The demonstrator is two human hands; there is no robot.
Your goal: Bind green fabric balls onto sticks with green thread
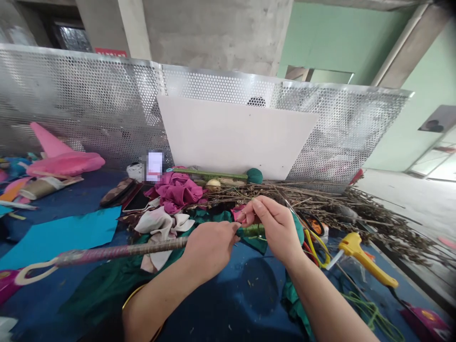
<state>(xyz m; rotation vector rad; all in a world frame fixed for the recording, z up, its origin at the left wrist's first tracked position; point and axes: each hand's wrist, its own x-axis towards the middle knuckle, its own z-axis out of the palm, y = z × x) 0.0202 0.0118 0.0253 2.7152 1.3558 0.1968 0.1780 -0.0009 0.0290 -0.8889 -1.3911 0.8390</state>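
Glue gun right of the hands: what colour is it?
Yellow. The glue gun lies on the blue table, clearest in the head view.

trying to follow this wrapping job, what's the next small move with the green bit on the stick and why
Probably another turn of green wrap along the stick. The left hand grips the stick, the right hand pinches the wrap at its end, and the stick left of the hand looks bare of green.

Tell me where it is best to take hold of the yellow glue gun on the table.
Grip the yellow glue gun around its long handle, coming from above and the right. The handle lies flat and free on the blue table, while its nozzle end points toward the scissors.
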